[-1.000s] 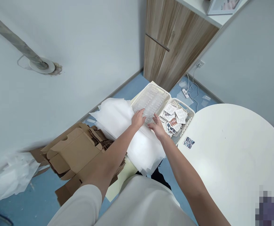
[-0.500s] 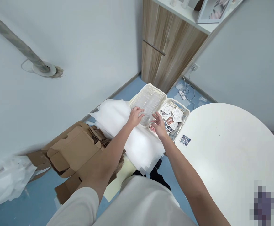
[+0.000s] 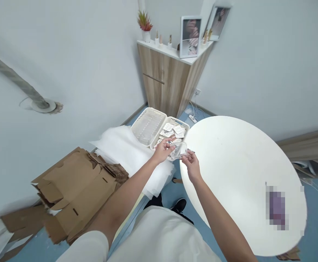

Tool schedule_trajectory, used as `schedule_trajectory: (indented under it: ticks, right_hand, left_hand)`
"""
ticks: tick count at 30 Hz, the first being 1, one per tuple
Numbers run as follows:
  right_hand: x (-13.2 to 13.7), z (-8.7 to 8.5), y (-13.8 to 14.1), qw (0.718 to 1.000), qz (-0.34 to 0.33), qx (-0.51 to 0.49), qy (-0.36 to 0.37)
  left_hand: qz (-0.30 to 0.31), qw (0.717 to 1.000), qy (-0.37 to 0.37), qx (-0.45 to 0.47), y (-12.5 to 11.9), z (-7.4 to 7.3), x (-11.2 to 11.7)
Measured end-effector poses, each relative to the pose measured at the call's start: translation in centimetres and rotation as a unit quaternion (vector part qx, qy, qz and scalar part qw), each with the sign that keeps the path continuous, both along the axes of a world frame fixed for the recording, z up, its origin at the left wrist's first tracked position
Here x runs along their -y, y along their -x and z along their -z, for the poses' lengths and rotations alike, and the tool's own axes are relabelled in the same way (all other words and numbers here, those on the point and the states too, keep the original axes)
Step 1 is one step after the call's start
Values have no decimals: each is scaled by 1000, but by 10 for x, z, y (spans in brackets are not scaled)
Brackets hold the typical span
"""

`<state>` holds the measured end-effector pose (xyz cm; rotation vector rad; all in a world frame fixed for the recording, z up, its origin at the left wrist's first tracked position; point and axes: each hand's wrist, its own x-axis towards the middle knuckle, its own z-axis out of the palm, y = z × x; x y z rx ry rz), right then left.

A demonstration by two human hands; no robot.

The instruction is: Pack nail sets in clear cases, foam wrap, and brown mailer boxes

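The left hand (image 3: 163,150) and the right hand (image 3: 192,164) each pinch one end of one clear case (image 3: 179,150), with their fingers closed on it. The clear case is up in the air, right by the near edge of the round white table (image 3: 238,174). So one case is picked up, and it is not set down yet.

Two baskets sit on the floor just past the table. The case basket (image 3: 148,109) holds more clear cases, too many to count. The card basket (image 3: 188,127) holds lots of little cards. Farther from the table lie a pile of white sheets (image 3: 123,149) and some flat brown boxes (image 3: 77,185).
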<state>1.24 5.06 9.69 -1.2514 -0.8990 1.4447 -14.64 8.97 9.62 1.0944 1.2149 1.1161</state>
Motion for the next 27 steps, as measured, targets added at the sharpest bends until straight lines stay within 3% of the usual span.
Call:
schedule_trajectory:
  ticks: [3, 8, 15, 20, 27]
  right_hand:
    - [46, -4, -49, 997, 67, 9, 30]
    - [107, -1, -135, 993, 109, 19, 35]
    - [155, -2, -222, 992, 116, 29, 29]
    - [168, -2, -250, 993, 98, 60, 34]
    - [159, 3, -257, 983, 143, 97, 62]
  left_hand:
    - [36, 999, 12, -4, -53, 1, 33]
    - [133, 989, 10, -61, -127, 1, 82]
    - [251, 965, 16, -81, -207, -10, 112]
    - [349, 931, 30, -100, -241, -7, 122]
    - [408, 900, 126, -82, -247, 8, 128]
